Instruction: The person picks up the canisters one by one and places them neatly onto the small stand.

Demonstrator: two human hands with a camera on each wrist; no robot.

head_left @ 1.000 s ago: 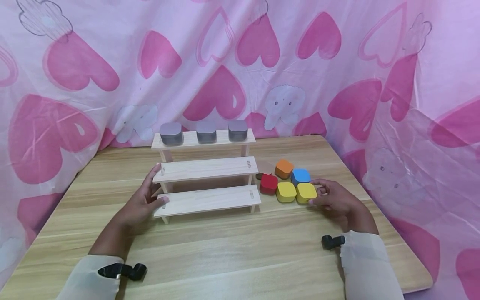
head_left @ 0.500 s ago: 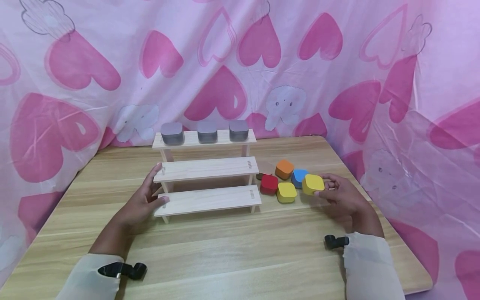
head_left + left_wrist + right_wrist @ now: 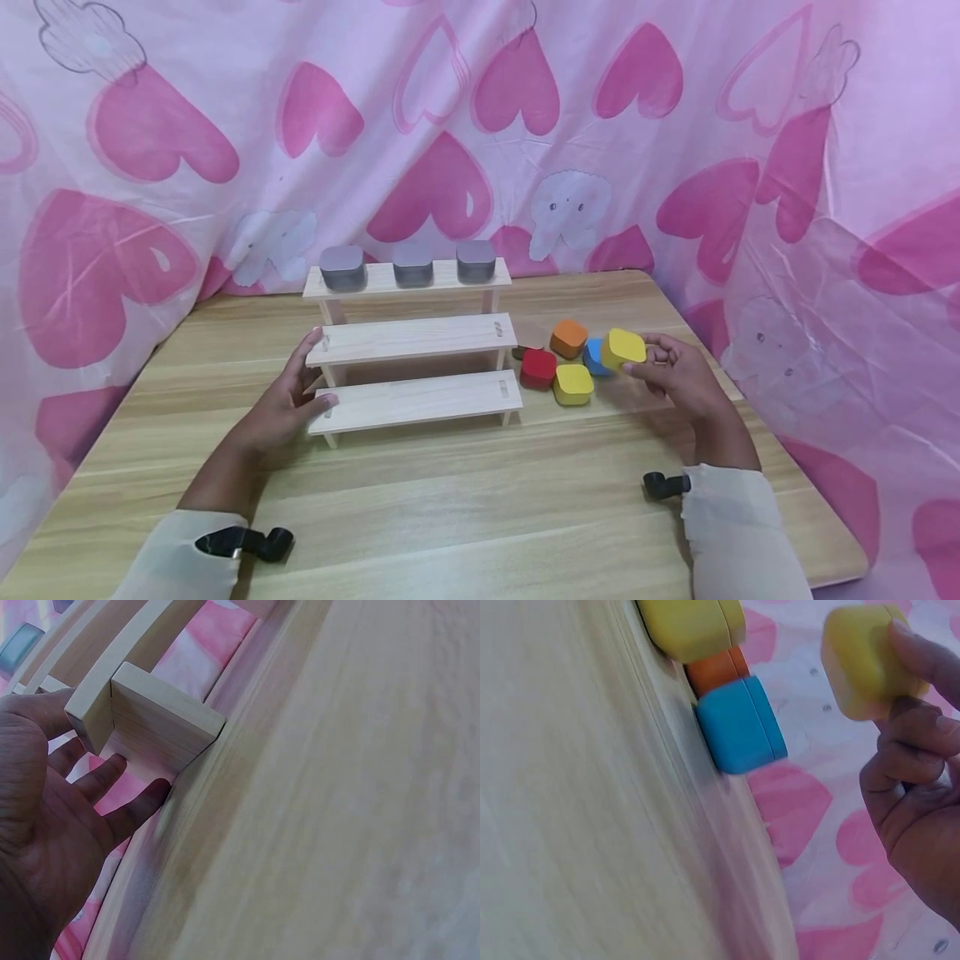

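Observation:
My right hand (image 3: 678,375) pinches a yellow rounded-square block (image 3: 623,348) between thumb and fingers, raised above the table. In the right wrist view a seam runs round the blue block (image 3: 741,727); the head view shows the held block partly covering that blue one. Nearby stand a second yellow block (image 3: 573,385), a red block (image 3: 538,369) and an orange block (image 3: 568,338). My left hand (image 3: 281,404) rests at the left end of a three-step wooden stand (image 3: 416,400), thumb on the lowest step. Its other fingers spread loosely beside a leg board (image 3: 161,720).
Three grey rounded blocks (image 3: 413,265) sit in a row on the stand's top step. A small dark object lies half hidden behind the red block. The wooden table (image 3: 465,517) backs onto a pink heart-patterned cloth (image 3: 427,192).
My right hand has lifted the front right yellow block off the table and moved it up and back, over the blue block. My left hand stays at the stand.

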